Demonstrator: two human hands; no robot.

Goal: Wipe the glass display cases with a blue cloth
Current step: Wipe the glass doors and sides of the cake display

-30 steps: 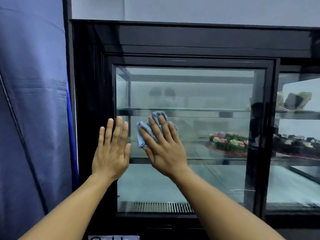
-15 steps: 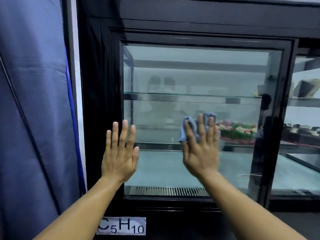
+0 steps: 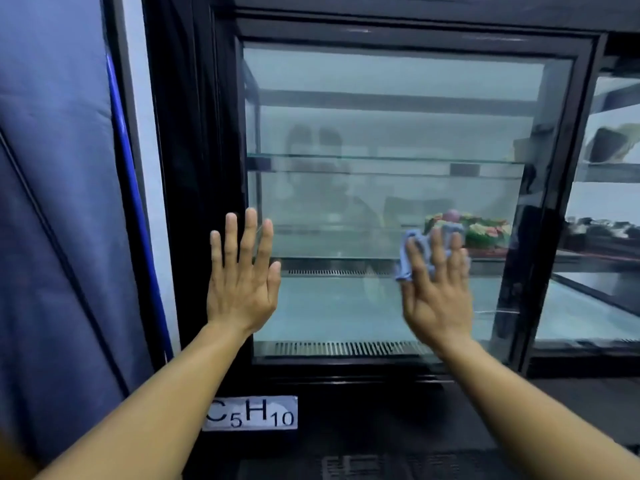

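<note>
As the right hand point(image 3: 438, 292) has swept the blue cloth point(image 3: 414, 251) from beside the left hand point(image 3: 242, 282) to about 4 o'clock on the display case's front pane point(image 3: 381, 98), a lower band of glass is, I judge, wiped; the upper pane and the neighbouring case point(image 3: 606, 202) at 3 o'clock remain. The right hand's fingers lie straight and spread, pressing the bunched cloth to the glass; the left hand, fingers straight, rests empty at 8 o'clock on the frame edge.
</note>
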